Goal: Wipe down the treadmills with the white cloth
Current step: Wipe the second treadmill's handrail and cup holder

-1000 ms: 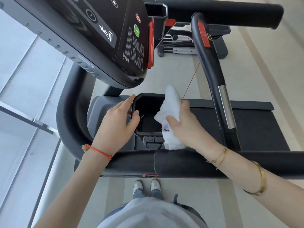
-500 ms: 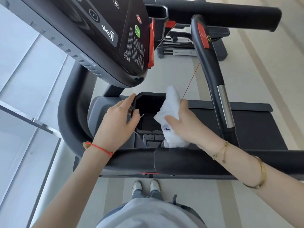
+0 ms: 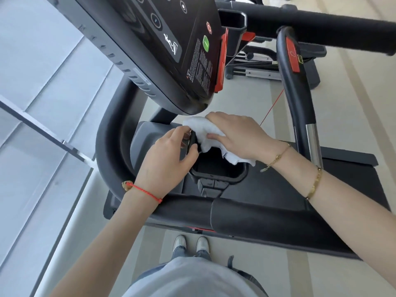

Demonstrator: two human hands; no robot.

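Working on the cup holder [image 3: 218, 174] under the treadmill [image 3: 162, 50] console. Pinching the holder's near-left rim with the left hand [image 3: 167, 156], probably steadying it. Pressing the white cloth [image 3: 205, 133] flat over the far rim with the right hand [image 3: 237, 136], fingers spread on top. Guessing the rim's getting wiped. Covering most of the holder's far side, so not seeing what's underneath. Hiding the cloth's middle under the palm too.
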